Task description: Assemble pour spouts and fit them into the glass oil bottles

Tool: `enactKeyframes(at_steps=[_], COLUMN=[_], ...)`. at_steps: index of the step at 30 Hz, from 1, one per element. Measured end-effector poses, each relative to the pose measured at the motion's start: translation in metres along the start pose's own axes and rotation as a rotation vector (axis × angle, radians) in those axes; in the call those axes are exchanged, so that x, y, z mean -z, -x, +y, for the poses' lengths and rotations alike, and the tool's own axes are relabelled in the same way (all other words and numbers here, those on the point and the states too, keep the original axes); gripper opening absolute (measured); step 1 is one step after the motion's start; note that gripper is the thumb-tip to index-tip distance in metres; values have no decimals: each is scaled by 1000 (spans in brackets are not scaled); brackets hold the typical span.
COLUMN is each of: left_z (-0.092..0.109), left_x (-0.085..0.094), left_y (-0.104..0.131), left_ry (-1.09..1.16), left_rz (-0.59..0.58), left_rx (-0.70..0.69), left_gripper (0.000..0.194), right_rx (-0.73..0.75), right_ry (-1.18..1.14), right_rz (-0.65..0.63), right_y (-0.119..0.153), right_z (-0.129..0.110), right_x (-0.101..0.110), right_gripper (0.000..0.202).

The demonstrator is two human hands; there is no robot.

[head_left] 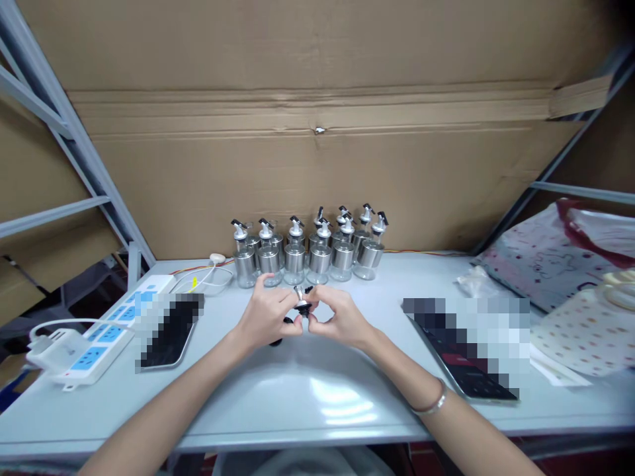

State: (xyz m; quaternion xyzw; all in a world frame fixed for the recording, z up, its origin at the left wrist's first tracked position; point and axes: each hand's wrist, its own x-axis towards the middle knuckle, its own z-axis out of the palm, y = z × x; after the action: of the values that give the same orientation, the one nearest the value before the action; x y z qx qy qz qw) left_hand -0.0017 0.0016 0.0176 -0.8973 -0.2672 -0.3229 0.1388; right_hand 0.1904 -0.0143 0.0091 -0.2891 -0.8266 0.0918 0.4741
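Observation:
Both my hands meet over the middle of the table, fingers closed on a small bottle pourer (302,306) with a silvery spout and a black base. My left hand (270,311) pinches it from the left, and my right hand (338,316) grips it from the right with thumb and fingers. Under my left hand, small black parts (276,342) lie on the table, partly hidden by the fingers. Just beyond my hands stand several glass bottles (294,258) with steel sleeves, in rows. Pourers like the held one top many of them.
On the left lie a white power strip (106,337) with a plugged-in charger (54,357) and a phone (171,330). A larger dark-screened device (461,360), a crumpled plastic bag (479,283) and patterned bags (526,254) are on the right. Cardboard (317,178) walls the back.

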Motion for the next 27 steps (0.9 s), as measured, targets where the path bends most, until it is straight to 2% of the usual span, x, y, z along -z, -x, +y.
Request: enactKeyframes(at_steps=[5, 7, 11, 13, 16, 19, 23, 27], left_z=[-1, 2, 7, 7, 4, 4, 6, 9], left_x=[-4, -5, -7, -9, -10, -10, -7, -6], left_y=[13, 17, 19, 19, 20, 21, 20, 18], left_ry=[181, 275, 340, 318, 274, 248, 243, 372], left_rz=[11, 15, 11, -10, -63, -145, -259, -249], left_rx=[109, 150, 274, 266, 197, 139, 58, 143], left_gripper=[28, 30, 22, 21, 20, 17, 11, 10], right_rx=[-124, -133, -176, -298, -437, -437, -421, -485], right_ry=[-16, -20, 17, 135, 382, 409, 431, 469], right_rz=[30, -21, -215, -256, -335, -401, -471, -493], right_y=[1, -1, -12, -17, -18, -9, 2, 4], right_z=[2, 3, 15, 27, 46, 56, 53, 55], right_x=[-6, -5, 10, 19, 25, 20, 11, 19], right_gripper=[15, 13, 10, 4, 14, 21, 20, 18])
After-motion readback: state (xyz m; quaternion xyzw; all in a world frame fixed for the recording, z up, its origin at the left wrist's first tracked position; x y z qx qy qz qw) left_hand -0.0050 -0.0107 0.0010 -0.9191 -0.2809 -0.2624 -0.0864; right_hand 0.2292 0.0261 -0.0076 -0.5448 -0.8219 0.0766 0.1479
